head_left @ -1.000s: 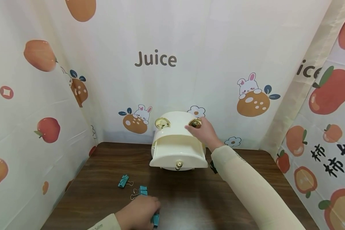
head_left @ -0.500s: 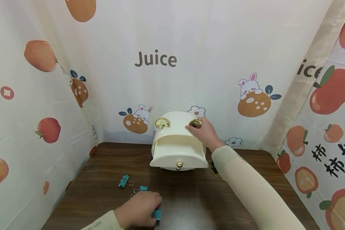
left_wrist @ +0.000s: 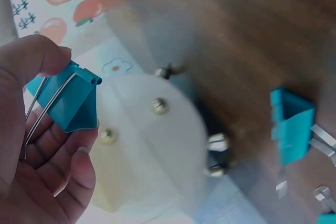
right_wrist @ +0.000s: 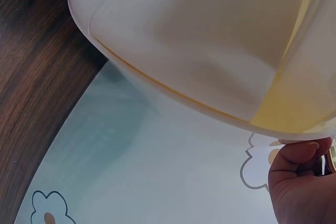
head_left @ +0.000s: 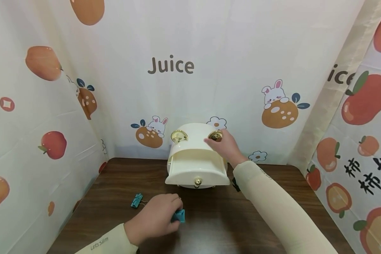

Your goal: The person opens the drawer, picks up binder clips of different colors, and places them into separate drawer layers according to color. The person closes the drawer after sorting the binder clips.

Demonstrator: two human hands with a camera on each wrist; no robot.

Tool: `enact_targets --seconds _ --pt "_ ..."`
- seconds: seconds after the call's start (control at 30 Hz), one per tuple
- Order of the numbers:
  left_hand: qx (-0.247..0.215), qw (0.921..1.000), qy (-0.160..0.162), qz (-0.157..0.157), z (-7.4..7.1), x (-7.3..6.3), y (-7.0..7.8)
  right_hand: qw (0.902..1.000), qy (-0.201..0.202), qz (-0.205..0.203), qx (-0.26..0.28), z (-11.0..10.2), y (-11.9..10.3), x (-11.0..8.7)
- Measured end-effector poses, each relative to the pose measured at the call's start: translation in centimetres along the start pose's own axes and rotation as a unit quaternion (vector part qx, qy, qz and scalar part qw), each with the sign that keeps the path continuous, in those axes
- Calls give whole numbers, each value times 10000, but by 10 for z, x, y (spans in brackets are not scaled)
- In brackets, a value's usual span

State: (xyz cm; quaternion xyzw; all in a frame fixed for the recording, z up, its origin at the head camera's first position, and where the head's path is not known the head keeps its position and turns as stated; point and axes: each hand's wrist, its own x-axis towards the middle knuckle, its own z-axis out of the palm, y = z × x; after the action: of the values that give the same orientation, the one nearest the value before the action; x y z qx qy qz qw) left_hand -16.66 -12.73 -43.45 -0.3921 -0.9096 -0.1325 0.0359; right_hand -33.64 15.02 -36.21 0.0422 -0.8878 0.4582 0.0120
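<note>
My left hand (head_left: 157, 217) is raised over the table's near part and pinches a teal binder clip (left_wrist: 65, 100) between thumb and fingers, its wire handles lying toward the palm. Beyond it stands a cream box (head_left: 195, 132) with a rounded top, its drawer (head_left: 181, 178) pulled out and a gold knob (head_left: 198, 182) on the front. No contents show in the visible part of the drawer. At the box's upper right, my right hand (head_left: 228, 148) grips the gold round fitting (head_left: 214, 135); in the right wrist view, its fingers (right_wrist: 299, 153) are at the box's edge.
Another binder clip (head_left: 136, 200) lies left on the dark wood table (head_left: 257, 211). The left wrist view shows a nearer clip (left_wrist: 296, 129), which my left hand covers in the head view. A second gold fitting (head_left: 179, 136) sits at the box's upper left. Printed curtain (head_left: 190, 95) closes off the back.
My left hand has moved forward and slightly right, carrying the teal binder clip up from the table's near part. The right hand, the box and its drawer have stayed put.
</note>
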Motion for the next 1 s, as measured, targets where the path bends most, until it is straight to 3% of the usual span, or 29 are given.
enact_targets --seconds 0.23,0.4,0.53,0.8,1.0 --pt "155 9974 651 259 -25 7 5 10000 -6 -21 18 1 2 1" --pt "373 9910 1152 570 -37 14 10 10000 17 -22 -12 1 2 1" --pt "442 9866 1450 612 -48 22 13 10000 47 -9 -46 1 2 2" --pt "698 9730 2124 580 -78 46 15 10000 25 50 49 1 1 1" --pt "741 9674 2325 685 -96 66 18 9999 63 -18 87 2 1 2"
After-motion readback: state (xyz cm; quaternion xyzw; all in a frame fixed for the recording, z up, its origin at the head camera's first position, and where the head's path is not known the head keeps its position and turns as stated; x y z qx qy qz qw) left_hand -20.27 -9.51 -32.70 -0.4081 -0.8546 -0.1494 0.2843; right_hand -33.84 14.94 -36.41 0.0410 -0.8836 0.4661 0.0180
